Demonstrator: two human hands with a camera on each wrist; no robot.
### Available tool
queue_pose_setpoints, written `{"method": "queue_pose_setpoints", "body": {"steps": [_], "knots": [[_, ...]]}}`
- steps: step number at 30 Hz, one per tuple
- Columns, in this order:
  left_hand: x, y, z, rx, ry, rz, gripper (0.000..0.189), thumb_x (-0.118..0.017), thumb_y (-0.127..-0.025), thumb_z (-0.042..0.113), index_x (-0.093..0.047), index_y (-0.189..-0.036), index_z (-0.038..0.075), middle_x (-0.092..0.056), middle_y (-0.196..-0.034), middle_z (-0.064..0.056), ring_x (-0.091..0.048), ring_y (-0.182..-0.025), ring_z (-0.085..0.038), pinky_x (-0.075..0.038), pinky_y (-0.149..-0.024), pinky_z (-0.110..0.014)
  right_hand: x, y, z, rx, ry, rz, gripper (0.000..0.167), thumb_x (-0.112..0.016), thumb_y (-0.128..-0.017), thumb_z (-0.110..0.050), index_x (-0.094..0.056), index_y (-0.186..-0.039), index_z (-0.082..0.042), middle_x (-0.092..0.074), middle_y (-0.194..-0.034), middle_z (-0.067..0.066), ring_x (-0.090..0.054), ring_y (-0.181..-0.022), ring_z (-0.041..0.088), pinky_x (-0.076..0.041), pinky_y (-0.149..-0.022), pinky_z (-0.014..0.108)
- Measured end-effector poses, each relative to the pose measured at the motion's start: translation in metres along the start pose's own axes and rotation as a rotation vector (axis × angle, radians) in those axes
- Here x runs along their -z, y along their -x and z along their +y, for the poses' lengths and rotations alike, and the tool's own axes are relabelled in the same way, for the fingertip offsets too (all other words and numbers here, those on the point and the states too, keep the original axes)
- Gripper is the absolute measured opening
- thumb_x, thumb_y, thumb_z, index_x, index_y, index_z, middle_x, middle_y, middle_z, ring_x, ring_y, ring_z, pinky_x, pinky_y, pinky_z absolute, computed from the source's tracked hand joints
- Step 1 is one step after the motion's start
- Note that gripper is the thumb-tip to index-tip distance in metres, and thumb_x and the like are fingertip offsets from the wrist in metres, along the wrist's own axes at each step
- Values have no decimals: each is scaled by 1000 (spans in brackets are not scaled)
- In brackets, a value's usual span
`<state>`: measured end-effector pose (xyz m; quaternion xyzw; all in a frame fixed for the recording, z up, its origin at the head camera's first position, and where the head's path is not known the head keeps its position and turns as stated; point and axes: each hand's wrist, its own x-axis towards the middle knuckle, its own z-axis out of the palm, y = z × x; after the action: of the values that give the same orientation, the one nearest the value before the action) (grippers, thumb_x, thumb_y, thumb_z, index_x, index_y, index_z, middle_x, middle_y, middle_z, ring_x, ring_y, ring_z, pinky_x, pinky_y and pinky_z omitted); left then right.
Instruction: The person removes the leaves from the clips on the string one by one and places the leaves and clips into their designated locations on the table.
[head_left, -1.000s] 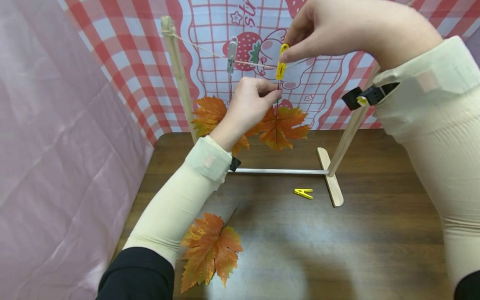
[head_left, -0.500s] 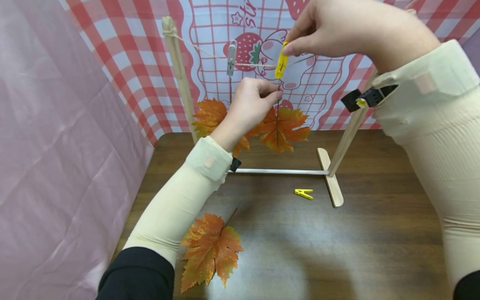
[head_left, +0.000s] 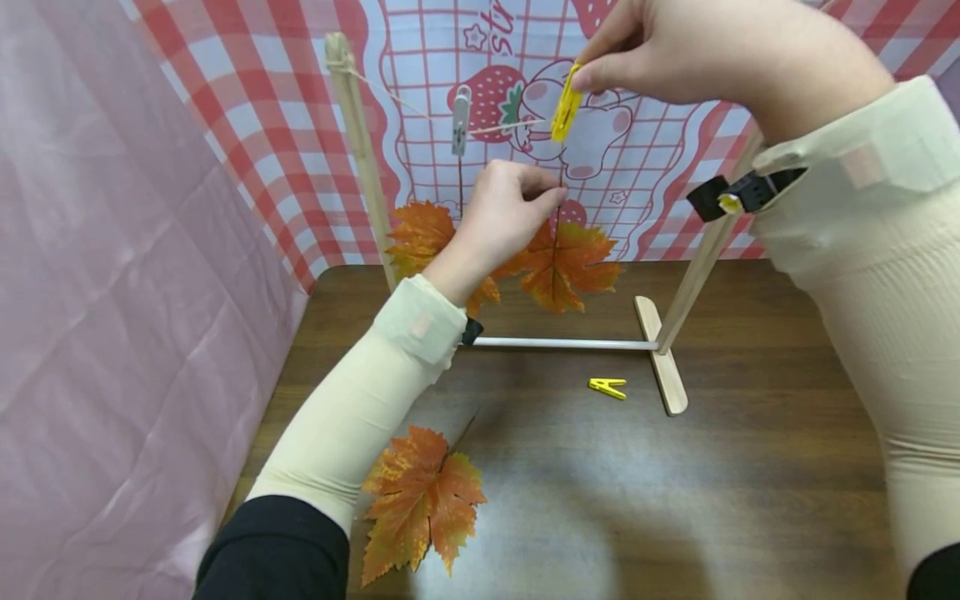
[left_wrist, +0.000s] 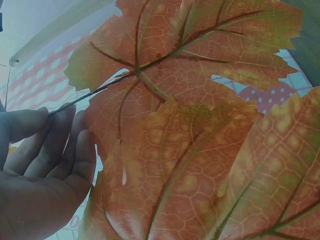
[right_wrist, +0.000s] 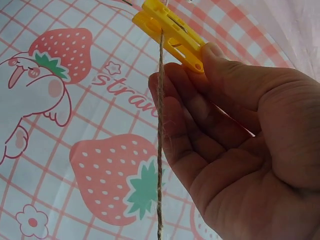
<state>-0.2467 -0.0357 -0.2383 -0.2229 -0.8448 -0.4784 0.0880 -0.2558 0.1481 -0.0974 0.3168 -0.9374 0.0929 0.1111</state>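
Note:
My right hand (head_left: 690, 50) pinches the upper end of a yellow clothespin (head_left: 566, 104) between thumb and fingers. In the right wrist view the clothespin's jaws meet the twine (right_wrist: 160, 125). Just below, my left hand (head_left: 502, 208) pinches the thin dark stem (left_wrist: 85, 96) of an orange artificial maple leaf (head_left: 566, 262). The stem's top end reaches up toward the clothespin. To the left, a grey clothespin (head_left: 461, 121) on the same twine holds a second maple leaf (head_left: 420, 237), partly hidden behind my left hand and wrist.
Wooden posts (head_left: 701, 258) hold up the twine, joined low down by a white rod (head_left: 562, 342). On the brown table (head_left: 787, 467) lie another yellow clothespin (head_left: 607, 387) and a third maple leaf (head_left: 423, 504). A strawberry-print cloth (head_left: 427, 50) hangs behind.
My right hand has lifted the yellow clothespin slightly, drawing the twine up there. The leaf in my left hand and the grey clothespin sit slightly lower. Both hands keep their pinch.

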Motion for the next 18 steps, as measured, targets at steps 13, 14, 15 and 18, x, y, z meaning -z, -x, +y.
{"method": "queue_pose_setpoints", "body": {"steps": [13,14,15,18], "knots": [[-8,2,1,18,-49,-31,17,-69,-100,17,-80,-106,5,-74,-94,2,-61,-77,-11,-48,-69,-24,2,3,1,26,-31,92,38,-56,-106,-28,-73,-117,4,-70,-107,18,-47,-81,23,-36,-69,29],[-9,2,1,14,-47,-34,17,-69,-100,17,-80,-105,5,-74,-92,2,-61,-76,-11,-48,-68,-24,3,2,1,29,-32,97,37,-56,-106,-28,-73,-117,4,-70,-107,18,-46,-80,23,-36,-69,29],[-10,3,1,12,-45,-38,17,-69,-100,17,-80,-105,5,-74,-90,2,-60,-74,-12,-48,-68,-25,3,2,0,30,-29,102,37,-56,-106,-27,-73,-117,5,-70,-108,18,-46,-80,23,-35,-69,30],[-13,4,1,5,-48,-48,16,-68,-100,16,-80,-105,6,-73,-88,2,-58,-71,-13,-46,-65,-25,4,3,1,32,-34,112,37,-57,-106,-27,-73,-116,4,-70,-108,17,-44,-80,23,-33,-67,30]]}}
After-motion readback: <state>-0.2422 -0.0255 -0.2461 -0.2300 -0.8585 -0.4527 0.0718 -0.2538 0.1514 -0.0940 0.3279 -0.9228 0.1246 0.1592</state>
